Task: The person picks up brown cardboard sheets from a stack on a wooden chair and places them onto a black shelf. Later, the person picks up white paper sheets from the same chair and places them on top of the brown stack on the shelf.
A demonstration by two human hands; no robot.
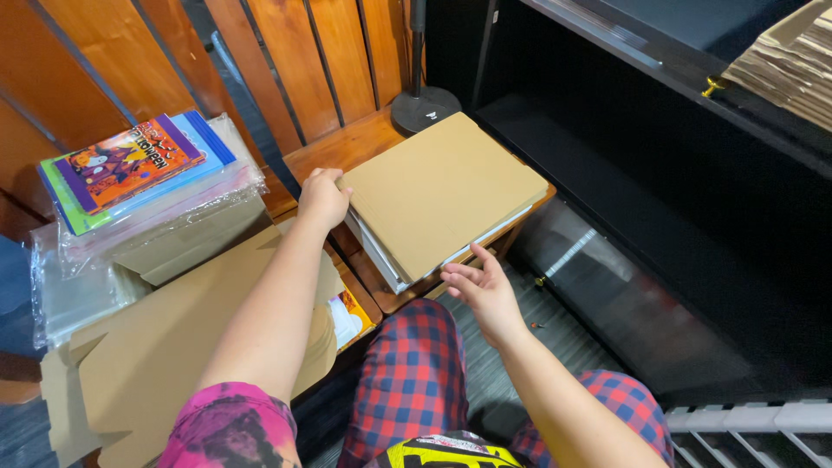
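The left hand (322, 198) grips the near-left corner of a flat cardboard mailer (442, 191), fingers curled over its edge; the right hand (482, 290) hovers spread just beside its near edge, holding nothing. The mailer lies closed on the wooden worktop (347, 149), white sheets showing inside. To the left, 1 unfolded cardboard blank (165, 347) and bagged books (130, 169) lie untouched.

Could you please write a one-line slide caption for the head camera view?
Left hand grips a flat cardboard mailer on a wooden bench; right hand open at its near edge.
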